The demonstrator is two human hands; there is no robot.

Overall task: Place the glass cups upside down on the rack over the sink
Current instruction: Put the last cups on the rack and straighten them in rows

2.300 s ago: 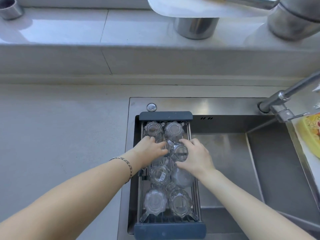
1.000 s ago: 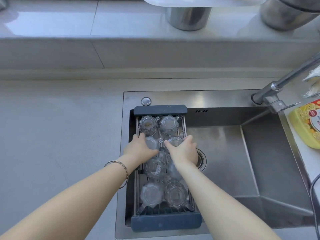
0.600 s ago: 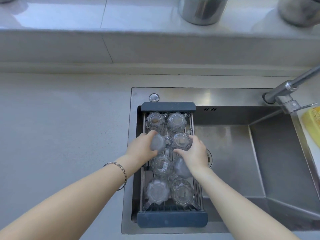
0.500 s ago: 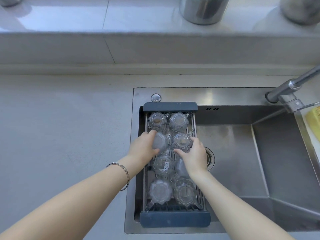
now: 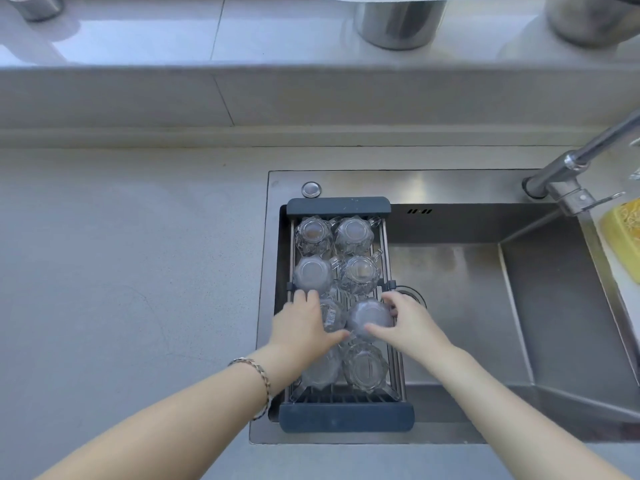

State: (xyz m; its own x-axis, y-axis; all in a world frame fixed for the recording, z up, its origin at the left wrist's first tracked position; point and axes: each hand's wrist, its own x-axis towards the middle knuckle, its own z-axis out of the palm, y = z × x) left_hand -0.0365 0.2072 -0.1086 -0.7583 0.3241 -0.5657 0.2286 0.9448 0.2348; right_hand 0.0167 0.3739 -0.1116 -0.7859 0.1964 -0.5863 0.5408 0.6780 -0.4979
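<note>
Bare countertop on the far left, nothing on it. Rack spans the left end of the sink, loaded two-wide with glass cups, all apparently bottoms-up: back pair, second pair, third pair under the hands, front pair nearest the camera.

Left hand, bracelet on the wrist, is wrapped round the left cup of the third row — label visible between the fingers. Right hand grasps the right cup of that row, thumb on the near side, fingers round the far side. Both cups sit down among the others, at or touching the bars; can't tell if their weight is fully on the rack.

Step looks like seating or squaring up the third row — task nearly done. Next move, my read: check both rims are flat on the bars, clear of the neighbours' handles, then let go straight up so nothing gets knocked. Tight packing, glass on glass, so go gently.

Further right: open basin, faucet, yellow item at the edge.
</note>
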